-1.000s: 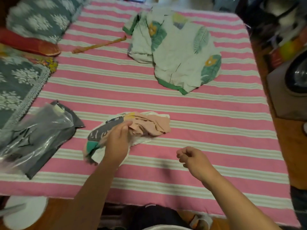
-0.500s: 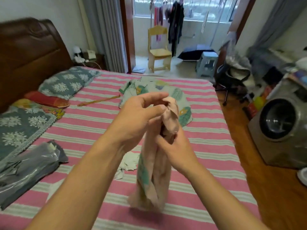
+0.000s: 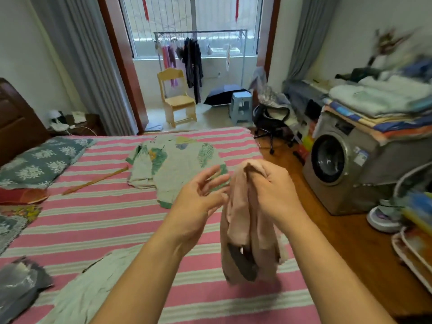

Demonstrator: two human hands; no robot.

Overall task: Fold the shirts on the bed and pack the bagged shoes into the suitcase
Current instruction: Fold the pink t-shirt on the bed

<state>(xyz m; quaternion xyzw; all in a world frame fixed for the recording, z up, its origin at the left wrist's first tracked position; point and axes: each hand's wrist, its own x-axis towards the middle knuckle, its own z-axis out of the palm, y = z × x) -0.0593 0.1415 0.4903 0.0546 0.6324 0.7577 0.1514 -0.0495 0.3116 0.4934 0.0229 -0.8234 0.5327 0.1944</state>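
A pink shirt [image 3: 243, 220] hangs in the air over the bed's near right part. My right hand [image 3: 272, 188] grips its top edge in a fist. My left hand [image 3: 198, 202] is just left of the cloth with fingers loosely spread, its fingertips at the fabric's edge. A pale leaf-print shirt [image 3: 177, 167] lies spread on the pink striped bed [image 3: 93, 220] further back. Another pale garment [image 3: 93, 291] lies on the bed below my left forearm. A bagged dark item [image 3: 18, 286] in clear plastic sits at the bed's near left edge.
Patterned pillows [image 3: 35, 162] and a red cushion [image 3: 21, 195] lie at the bed's left. A thin yellow stick [image 3: 95, 180] rests on the sheet. A washing machine [image 3: 339, 164] with stacked linens stands right, beside an office chair [image 3: 271, 122] and trays [image 3: 413, 253].
My left hand has let go of the shirt's top and opened. My right hand moved up to grip the top. The view tilted up and the shirt hangs further right.
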